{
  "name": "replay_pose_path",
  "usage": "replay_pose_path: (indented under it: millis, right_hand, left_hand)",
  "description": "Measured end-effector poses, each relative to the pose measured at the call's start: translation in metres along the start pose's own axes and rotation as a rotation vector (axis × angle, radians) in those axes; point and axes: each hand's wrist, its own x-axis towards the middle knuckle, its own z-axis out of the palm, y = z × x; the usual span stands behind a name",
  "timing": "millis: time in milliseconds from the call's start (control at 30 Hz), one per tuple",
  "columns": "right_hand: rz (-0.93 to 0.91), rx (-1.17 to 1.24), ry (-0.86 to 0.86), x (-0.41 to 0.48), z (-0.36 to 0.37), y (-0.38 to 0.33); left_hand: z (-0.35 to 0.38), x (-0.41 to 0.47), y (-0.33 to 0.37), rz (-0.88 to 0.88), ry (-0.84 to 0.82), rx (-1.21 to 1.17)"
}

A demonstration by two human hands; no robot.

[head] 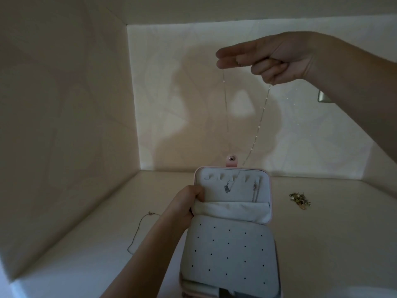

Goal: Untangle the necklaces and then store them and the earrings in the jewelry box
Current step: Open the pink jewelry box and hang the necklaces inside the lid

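At 1 o'clock the right hand (277,59) pinches a thin chain necklace (261,112) in its fingers, and it dangles into the open jewelry box (227,254). The left hand (184,203) grips the lid (217,191). On the bench (322,244), earrings (299,201) lie at the box's 3 o'clock and a second necklace (137,231) at its 9.

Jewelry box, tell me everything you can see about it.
The jewelry box is pink outside and lined in soft-looking grey. It stands open on the pale surface, lid upright. The lid has notches along the top, a pocket below and a snap tab on its rim. A grey panel dotted with holes covers the base. The left hand holds the lid's left edge; a necklace from the right hand dangles before it.
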Motion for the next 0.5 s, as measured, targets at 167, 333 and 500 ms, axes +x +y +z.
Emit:
replay_pose_path:
  millis: [167,333,500]
  right_hand:
    - [0.044,-0.012,0.002,0.000,-0.002,0.009]
    - [0.080,-0.039,0.012,0.001,-0.006,0.014]
    - [0.102,-0.076,0.030,-0.001,-0.012,0.018]
  left_hand:
    - [-0.001,0.002,0.000,-0.004,-0.006,-0.006]
    - [-0.001,0.001,0.001,-0.007,0.004,0.010]
    - [0.001,-0.002,0.002,0.001,0.014,0.016]
